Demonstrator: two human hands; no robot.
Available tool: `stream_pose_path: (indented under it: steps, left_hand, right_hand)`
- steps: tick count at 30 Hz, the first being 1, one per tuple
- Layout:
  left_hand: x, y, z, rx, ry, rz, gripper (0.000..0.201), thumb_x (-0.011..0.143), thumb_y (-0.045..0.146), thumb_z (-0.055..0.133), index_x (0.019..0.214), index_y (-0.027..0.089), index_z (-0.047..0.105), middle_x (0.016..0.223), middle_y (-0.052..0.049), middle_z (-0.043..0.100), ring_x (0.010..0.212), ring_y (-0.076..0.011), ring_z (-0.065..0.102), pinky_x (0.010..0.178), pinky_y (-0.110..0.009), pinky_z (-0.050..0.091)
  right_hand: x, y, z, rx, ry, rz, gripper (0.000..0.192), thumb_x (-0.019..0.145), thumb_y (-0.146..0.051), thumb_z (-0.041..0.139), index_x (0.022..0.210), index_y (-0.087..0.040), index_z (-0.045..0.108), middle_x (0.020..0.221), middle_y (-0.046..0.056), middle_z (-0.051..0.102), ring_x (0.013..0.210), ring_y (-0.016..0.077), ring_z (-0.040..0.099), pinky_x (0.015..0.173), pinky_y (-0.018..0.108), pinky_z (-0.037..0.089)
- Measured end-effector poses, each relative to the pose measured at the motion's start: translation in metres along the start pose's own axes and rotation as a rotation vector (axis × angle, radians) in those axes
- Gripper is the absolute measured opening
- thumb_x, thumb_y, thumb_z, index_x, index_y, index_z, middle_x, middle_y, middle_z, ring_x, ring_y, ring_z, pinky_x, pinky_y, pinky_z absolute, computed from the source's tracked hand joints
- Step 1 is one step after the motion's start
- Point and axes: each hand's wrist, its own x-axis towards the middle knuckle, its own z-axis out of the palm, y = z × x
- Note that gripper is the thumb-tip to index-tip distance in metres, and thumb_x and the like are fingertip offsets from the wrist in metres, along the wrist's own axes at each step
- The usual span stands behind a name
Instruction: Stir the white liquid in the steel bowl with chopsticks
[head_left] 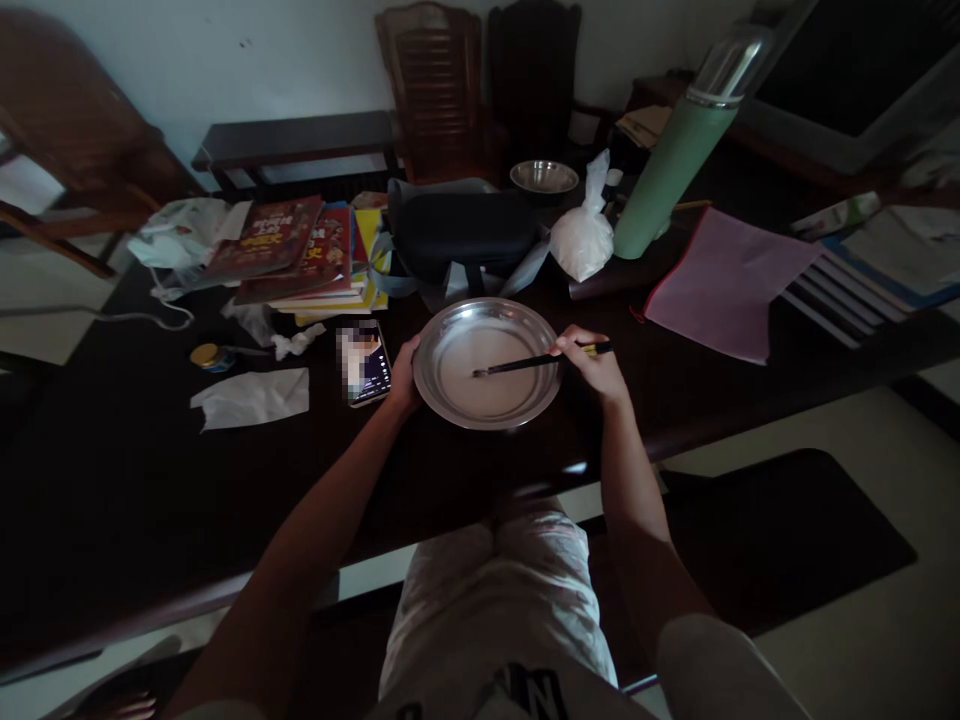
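A round metal basin point(450, 410) with a wide rim rests on the dark table before me. Pale, cloudy stuff point(480, 390) covers its bottom; whether liquid or powder I cannot tell. My left hand point(405, 375) grips the basin's left rim. In my right hand point(592, 362), at the basin's right side, is a thin dark paintbrush point(525, 363) with a gold-marked end. Its dark tip reaches down to the pale stuff near the middle. Just left of my left hand lies a lit phone point(373, 370).
Behind the basin sits a black bag point(465, 230), with a tied bag of white powder point(583, 243) and a tall green thermos point(675, 170) to its right. Books point(285, 250), a white tissue point(255, 398) and a small jar point(212, 356) lie left. A pink folder point(724, 285) is right.
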Motion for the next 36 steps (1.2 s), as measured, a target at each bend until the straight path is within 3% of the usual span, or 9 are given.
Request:
stream_pose_path:
  steps: [4,10,14,16,21,27,32,34,36]
  left_hand:
    - [0.0006,-0.0004,0.0001,0.014,-0.026,0.028,0.03,0.077,0.048,0.077,0.088,0.021,0.075,0.088,-0.005,0.081,0.107,-0.0312,0.076,0.096,-0.04,0.061]
    - [-0.0034,0.0033,0.0044,0.018,0.017,0.015,0.024,0.081,0.045,0.074,0.088,0.021,0.074,0.086,-0.003,0.081,0.109,-0.0307,0.076,0.095,-0.039,0.062]
    - [-0.0069,0.0063,0.0079,0.014,0.054,-0.003,0.021,0.084,0.041,0.072,0.09,0.021,0.075,0.084,-0.002,0.08,0.104,-0.0294,0.077,0.091,-0.038,0.062]
    - [-0.0078,0.0071,0.0086,0.008,0.057,-0.004,0.02,0.085,0.04,0.071,0.088,0.021,0.075,0.082,-0.003,0.08,0.103,-0.0293,0.077,0.09,-0.037,0.062]
    - [-0.0073,0.007,0.0079,0.007,0.056,-0.006,0.02,0.082,0.041,0.074,0.086,0.022,0.075,0.082,-0.002,0.08,0.099,-0.0277,0.077,0.089,-0.036,0.062]
    - [-0.0087,0.0069,0.0089,0.011,0.049,-0.011,0.02,0.083,0.042,0.072,0.083,0.022,0.075,0.079,-0.003,0.079,0.1,-0.0293,0.077,0.087,-0.038,0.063]
    - [-0.0082,0.0065,0.0082,0.011,0.022,0.004,0.023,0.081,0.043,0.075,0.085,0.02,0.075,0.082,-0.003,0.08,0.101,-0.0292,0.077,0.091,-0.037,0.062]
    - [-0.0073,0.0061,0.0082,0.002,0.023,0.014,0.021,0.082,0.04,0.073,0.087,0.02,0.077,0.085,-0.003,0.081,0.101,-0.0276,0.077,0.091,-0.035,0.061]
    - [-0.0069,0.0059,0.0087,0.0,0.043,0.013,0.019,0.084,0.038,0.071,0.088,0.021,0.077,0.086,-0.002,0.081,0.1,-0.0265,0.077,0.089,-0.033,0.062]
  right_hand:
    - [-0.0003,0.0005,-0.002,0.017,0.144,0.024,0.05,0.084,-0.072,0.075,0.063,-0.026,0.073,0.066,0.0,0.072,0.069,0.0186,0.069,0.074,0.035,0.053]
    - [0.0009,-0.0006,0.0006,0.012,-0.013,0.012,0.049,0.081,-0.073,0.076,0.066,-0.026,0.077,0.072,0.001,0.075,0.075,0.0199,0.071,0.078,0.036,0.054]
    - [0.0003,-0.0011,-0.0021,0.02,0.13,0.027,0.05,0.081,-0.074,0.077,0.064,-0.026,0.074,0.068,0.0,0.073,0.072,0.0192,0.07,0.076,0.035,0.053]
    - [-0.0007,-0.0015,-0.0038,0.036,0.142,0.044,0.051,0.081,-0.074,0.076,0.061,-0.026,0.072,0.064,-0.001,0.071,0.068,0.0187,0.069,0.074,0.035,0.053]
    - [0.0001,-0.0027,0.0004,0.001,-0.027,0.033,0.051,0.081,-0.075,0.076,0.065,-0.026,0.076,0.07,0.001,0.074,0.073,0.0199,0.071,0.076,0.036,0.054]
    - [-0.0015,-0.0038,-0.0021,0.019,0.178,0.042,0.053,0.08,-0.075,0.076,0.059,-0.027,0.071,0.062,0.0,0.069,0.067,0.0191,0.068,0.073,0.035,0.053]
    - [-0.0012,-0.0053,0.0003,0.015,-0.003,0.033,0.051,0.08,-0.074,0.076,0.064,-0.026,0.075,0.068,0.001,0.073,0.072,0.0202,0.071,0.076,0.036,0.055]
    - [0.0,-0.0047,0.0012,-0.005,0.016,0.017,0.051,0.08,-0.076,0.076,0.065,-0.026,0.076,0.07,0.001,0.074,0.075,0.0203,0.071,0.078,0.036,0.055]
    - [0.0002,-0.0038,0.0002,-0.006,0.115,0.025,0.052,0.08,-0.076,0.076,0.063,-0.027,0.074,0.068,0.0,0.072,0.073,0.0197,0.07,0.078,0.036,0.055]
